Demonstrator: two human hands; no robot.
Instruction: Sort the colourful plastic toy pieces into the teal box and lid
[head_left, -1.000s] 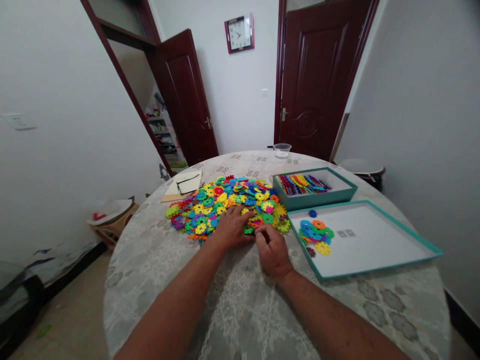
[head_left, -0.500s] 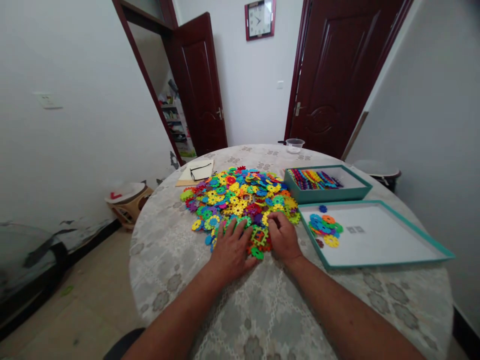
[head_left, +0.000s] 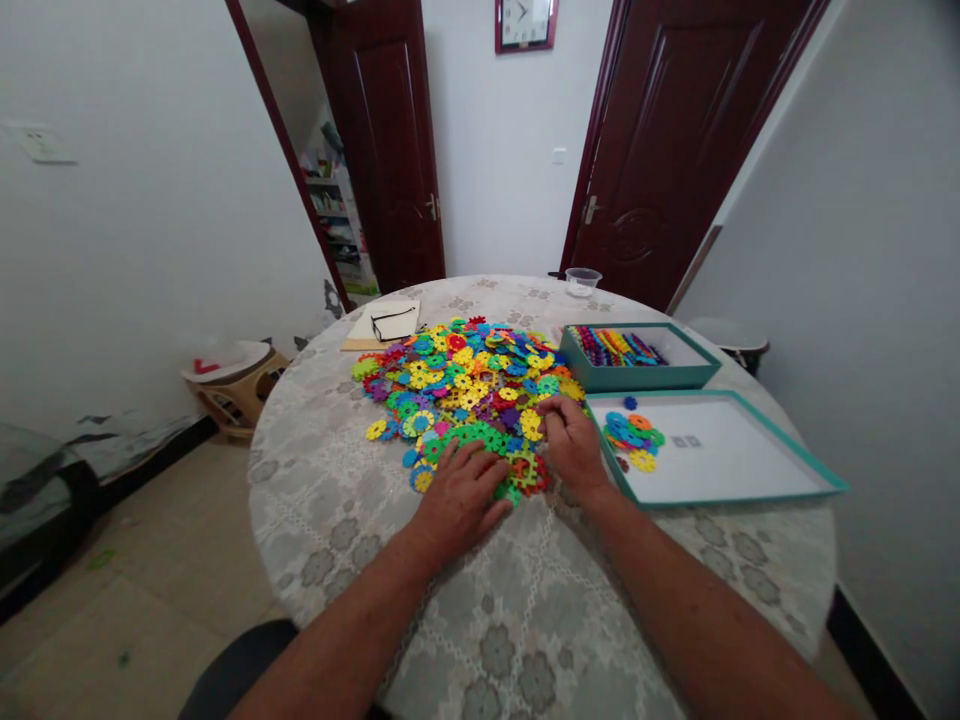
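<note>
A large heap of colourful notched plastic discs [head_left: 469,385] spreads over the middle of the round table. My left hand [head_left: 463,490] lies palm down on the near edge of the heap, fingers stretched and a little apart, touching green discs [head_left: 480,435]. On the heap's right side is my right hand [head_left: 574,445], its fingers curled into a pinch. A yellow disc [head_left: 530,424] is right beside its fingertips; whether anything is between them is hidden.
A teal-rimmed tray [head_left: 742,490] on the right bears a small group of discs [head_left: 634,438]. Behind it stands a teal box [head_left: 637,378] with rows of sorted discs. Glasses [head_left: 393,325] rest on a pad [head_left: 367,328] at back left; a clear bowl [head_left: 583,282] stands at the far edge.
The view has tilted down and shifted slightly. More green discs show in front of my left hand's fingers. My right hand stays curled beside the heap.
</note>
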